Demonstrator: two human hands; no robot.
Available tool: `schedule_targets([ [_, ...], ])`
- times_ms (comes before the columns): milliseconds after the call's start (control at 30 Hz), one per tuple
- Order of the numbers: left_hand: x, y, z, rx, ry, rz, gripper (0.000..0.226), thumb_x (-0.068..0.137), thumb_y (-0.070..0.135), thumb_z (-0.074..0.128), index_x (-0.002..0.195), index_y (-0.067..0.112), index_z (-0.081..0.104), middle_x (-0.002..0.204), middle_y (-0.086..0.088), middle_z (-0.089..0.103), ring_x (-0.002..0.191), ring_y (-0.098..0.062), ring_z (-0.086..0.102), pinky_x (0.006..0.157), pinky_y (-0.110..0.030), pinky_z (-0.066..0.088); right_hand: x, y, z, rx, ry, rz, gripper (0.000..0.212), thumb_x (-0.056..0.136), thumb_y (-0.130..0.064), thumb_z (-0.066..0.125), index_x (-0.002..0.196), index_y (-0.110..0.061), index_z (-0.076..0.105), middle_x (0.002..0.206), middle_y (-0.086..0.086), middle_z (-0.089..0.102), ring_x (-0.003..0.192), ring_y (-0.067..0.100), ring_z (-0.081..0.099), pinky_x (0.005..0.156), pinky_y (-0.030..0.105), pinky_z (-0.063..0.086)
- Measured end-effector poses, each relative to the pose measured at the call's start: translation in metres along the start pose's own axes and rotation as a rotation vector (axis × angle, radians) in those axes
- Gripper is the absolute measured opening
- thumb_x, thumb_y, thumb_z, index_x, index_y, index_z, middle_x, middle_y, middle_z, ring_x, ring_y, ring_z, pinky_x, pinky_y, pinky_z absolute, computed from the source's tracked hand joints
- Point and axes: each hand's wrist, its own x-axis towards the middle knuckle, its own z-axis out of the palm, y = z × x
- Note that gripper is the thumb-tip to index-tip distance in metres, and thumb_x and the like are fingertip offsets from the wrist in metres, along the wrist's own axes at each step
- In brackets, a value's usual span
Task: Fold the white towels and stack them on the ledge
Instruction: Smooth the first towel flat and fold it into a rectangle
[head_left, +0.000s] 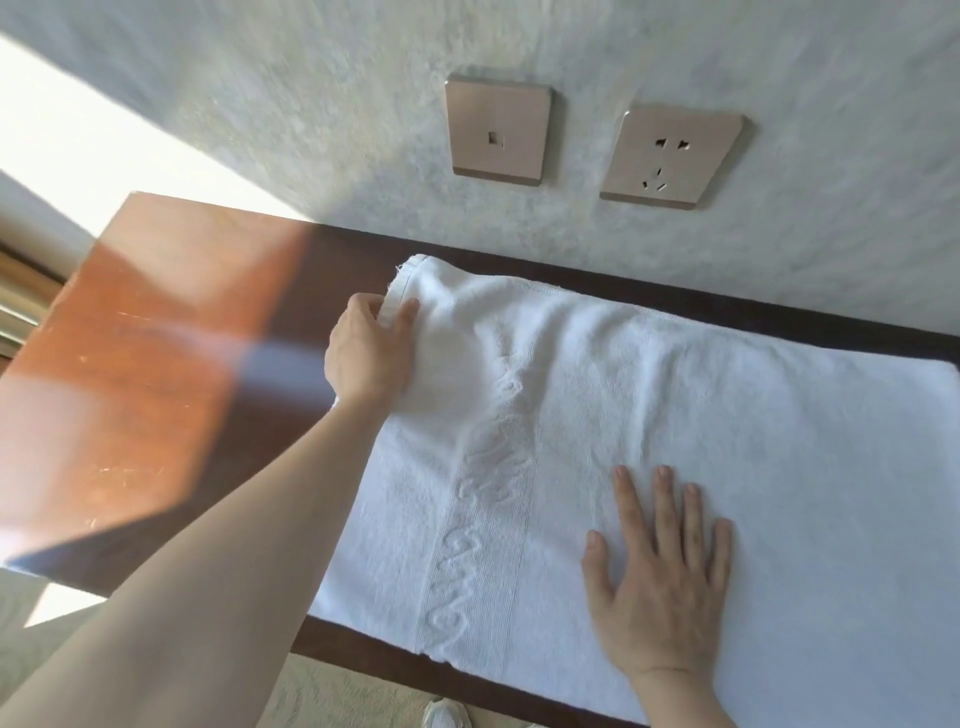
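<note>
A white towel (675, 395) with a raised woven band lies spread over the dark wooden ledge (171, 332), reaching past its front edge. My left hand (366, 353) grips the towel's far left hem, thumb on top and fingers curled under the lifted edge. My right hand (660, 577) lies flat on the towel near the front, fingers straight and spread, pressing it down.
The ledge runs along a pale textured wall (311, 130) with a switch plate (497, 136) and a power socket (672, 156) above the towel. Sunlight falls on the bare left part of the ledge. Carpet and a white shoe (447, 714) show below.
</note>
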Motion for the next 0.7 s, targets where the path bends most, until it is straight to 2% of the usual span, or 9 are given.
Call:
schedule_targets([
  [100, 0.009, -0.008, -0.004, 0.051, 0.075, 0.102, 0.033, 0.094, 0.06, 0.054, 0.086, 0.028, 0.054, 0.091, 0.013, 0.051, 0.083, -0.015, 0.05, 0.063, -0.033, 0.032, 0.0, 0.0, 0.0, 0.001, 0.011, -0.004, 0.069, 0.091, -0.055, 0.036, 0.154, -0.027, 0.041, 0.163, 0.009, 0.032, 0.149, 0.036, 0.031, 0.12, 0.063, 0.019],
  [167, 0.019, -0.016, -0.008, 0.071, 0.135, 0.167, 0.034, 0.096, 0.055, 0.054, 0.082, 0.025, 0.053, 0.088, 0.01, 0.049, 0.078, -0.015, 0.048, 0.055, -0.03, 0.026, 0.0, 0.0, 0.0, 0.003, 0.019, -0.016, 0.069, 0.09, -0.054, 0.037, 0.153, -0.025, 0.042, 0.163, 0.01, 0.033, 0.149, 0.036, 0.031, 0.119, 0.063, 0.02],
  [267, 0.032, -0.022, -0.009, 0.095, 0.167, 0.197, 0.034, 0.096, 0.052, 0.056, 0.082, 0.022, 0.055, 0.086, 0.008, 0.051, 0.079, -0.016, 0.049, 0.055, -0.03, 0.026, 0.001, -0.001, -0.001, 0.003, 0.032, -0.032, 0.068, 0.09, -0.052, 0.038, 0.152, -0.025, 0.044, 0.162, 0.01, 0.035, 0.147, 0.037, 0.034, 0.118, 0.063, 0.022],
  [433, 0.029, -0.018, -0.007, 0.038, 0.162, 0.168, 0.027, 0.095, 0.05, 0.057, 0.088, 0.025, 0.064, 0.093, 0.007, 0.055, 0.093, -0.023, 0.055, 0.069, -0.035, 0.036, 0.001, 0.001, 0.0, -0.003, 0.021, -0.031, 0.069, 0.09, -0.052, 0.039, 0.153, -0.026, 0.041, 0.163, 0.008, 0.033, 0.149, 0.036, 0.032, 0.119, 0.063, 0.021],
  [500, 0.018, -0.011, -0.008, 0.104, 0.171, 0.197, 0.027, 0.097, 0.049, 0.056, 0.113, 0.03, 0.067, 0.117, 0.003, 0.06, 0.114, -0.026, 0.053, 0.083, -0.037, 0.039, 0.001, 0.001, 0.0, -0.008, -0.004, -0.024, 0.069, 0.09, -0.052, 0.038, 0.154, -0.026, 0.039, 0.164, 0.008, 0.031, 0.149, 0.036, 0.03, 0.119, 0.062, 0.02],
  [567, -0.01, 0.0, -0.003, 0.171, 0.186, 0.319, 0.046, 0.101, 0.047, 0.052, 0.142, 0.029, 0.053, 0.145, 0.002, 0.052, 0.137, -0.024, 0.042, 0.105, -0.038, 0.032, 0.001, 0.0, -0.002, -0.013, -0.027, -0.017, 0.069, 0.091, -0.052, 0.037, 0.155, -0.027, 0.038, 0.165, 0.008, 0.03, 0.15, 0.036, 0.028, 0.12, 0.061, 0.019],
  [633, -0.058, 0.007, 0.009, 0.153, 0.031, 0.523, 0.053, 0.104, 0.047, 0.043, 0.152, 0.026, 0.043, 0.161, 0.0, 0.038, 0.152, -0.022, 0.028, 0.118, -0.04, 0.023, 0.001, -0.002, -0.004, -0.013, -0.044, -0.011, 0.069, 0.091, -0.052, 0.037, 0.156, -0.027, 0.036, 0.165, 0.007, 0.029, 0.151, 0.035, 0.026, 0.121, 0.06, 0.018],
  [700, -0.111, 0.0, 0.025, 0.249, -0.243, 0.759, 0.057, 0.104, 0.051, 0.036, 0.157, 0.029, 0.035, 0.168, -0.002, 0.022, 0.157, -0.022, 0.011, 0.125, -0.042, 0.016, 0.002, -0.002, -0.005, -0.013, -0.063, -0.008, 0.069, 0.092, -0.052, 0.037, 0.157, -0.028, 0.034, 0.166, 0.007, 0.027, 0.153, 0.033, 0.023, 0.122, 0.06, 0.017],
])
